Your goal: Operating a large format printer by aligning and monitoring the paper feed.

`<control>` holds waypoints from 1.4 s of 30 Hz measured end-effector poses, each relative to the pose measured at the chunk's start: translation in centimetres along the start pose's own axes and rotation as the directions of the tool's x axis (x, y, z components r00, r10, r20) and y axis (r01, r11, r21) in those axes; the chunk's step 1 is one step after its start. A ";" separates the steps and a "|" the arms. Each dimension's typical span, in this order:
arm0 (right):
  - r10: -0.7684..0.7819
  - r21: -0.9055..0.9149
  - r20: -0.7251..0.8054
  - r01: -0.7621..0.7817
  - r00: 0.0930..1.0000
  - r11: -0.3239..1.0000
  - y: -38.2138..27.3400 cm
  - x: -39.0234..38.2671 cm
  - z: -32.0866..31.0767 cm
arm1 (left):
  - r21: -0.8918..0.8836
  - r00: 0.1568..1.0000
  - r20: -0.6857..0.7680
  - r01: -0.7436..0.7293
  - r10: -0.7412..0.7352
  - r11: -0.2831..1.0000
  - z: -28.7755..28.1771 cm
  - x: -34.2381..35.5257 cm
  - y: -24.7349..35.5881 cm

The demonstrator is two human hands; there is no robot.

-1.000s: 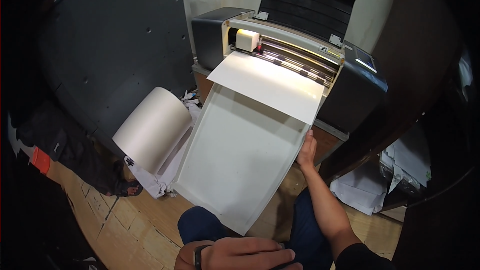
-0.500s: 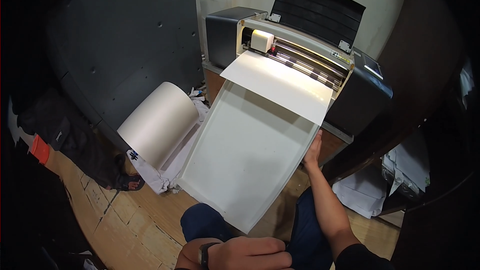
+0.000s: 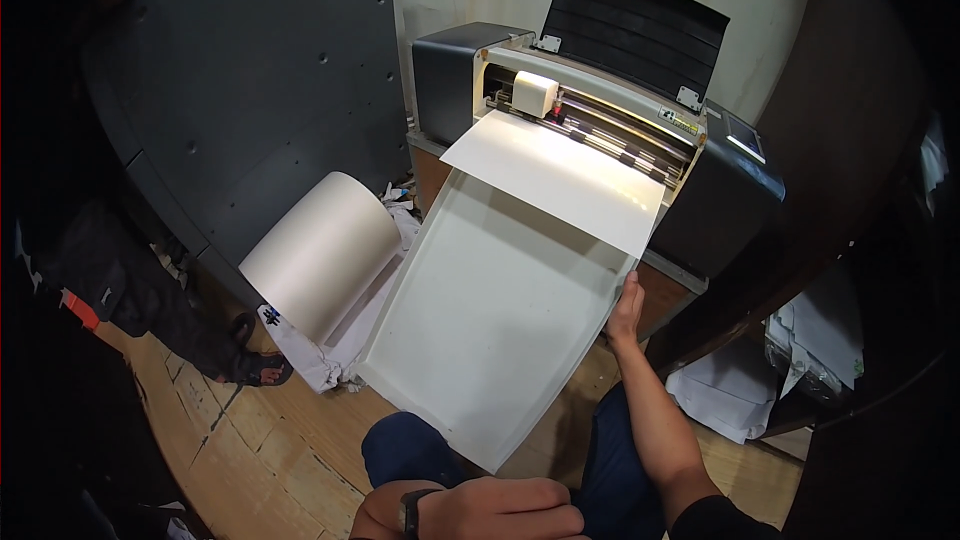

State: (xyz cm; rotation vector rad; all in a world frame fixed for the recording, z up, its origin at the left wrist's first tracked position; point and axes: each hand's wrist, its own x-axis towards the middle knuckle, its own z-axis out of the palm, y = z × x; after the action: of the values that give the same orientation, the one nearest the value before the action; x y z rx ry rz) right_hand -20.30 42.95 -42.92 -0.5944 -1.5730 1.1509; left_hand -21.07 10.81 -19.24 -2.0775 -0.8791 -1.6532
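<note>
A cutting plotter (image 3: pixel 590 75) stands ahead with its black lid raised. Its white carriage (image 3: pixel 536 94) sits near the left end of the lit rail. From the rollers a white sheet (image 3: pixel 555 180) comes out toward me, over the upper end of a sloping white tray (image 3: pixel 490 310). My right hand (image 3: pixel 625 310) grips the tray's right edge near the sheet's lower right corner, thumb up and most fingers hidden behind. Low in front of my lap, my left hand (image 3: pixel 500 508) is closed with fingers folded. Its palm side is hidden.
To the left lies a large white roll (image 3: pixel 322 255) on crumpled white material (image 3: pixel 310 355). Behind it stands a dark grey cabinet (image 3: pixel 270 80). Another person's leg and sandalled foot (image 3: pixel 265 368) are at far left. White packages (image 3: pixel 725 395) sit on the right.
The plotter's carriage has slid slightly right along the rail. The whole view has shifted a little. My right hand stays on the tray edge, and my left hand has not moved.
</note>
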 end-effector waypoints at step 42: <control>-0.461 -0.574 0.142 0.452 0.876 0.682 -7.1 -0.6 -0.2 | -0.001 0.999 0.042 0.017 -0.017 1.000 -0.1 0.1 1.2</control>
State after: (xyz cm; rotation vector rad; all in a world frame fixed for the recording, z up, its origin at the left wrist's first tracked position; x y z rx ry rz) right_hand -18.63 39.62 -36.82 -0.5512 -1.9366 0.2490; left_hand -20.29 9.86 -19.00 -2.1185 -0.9112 -1.6251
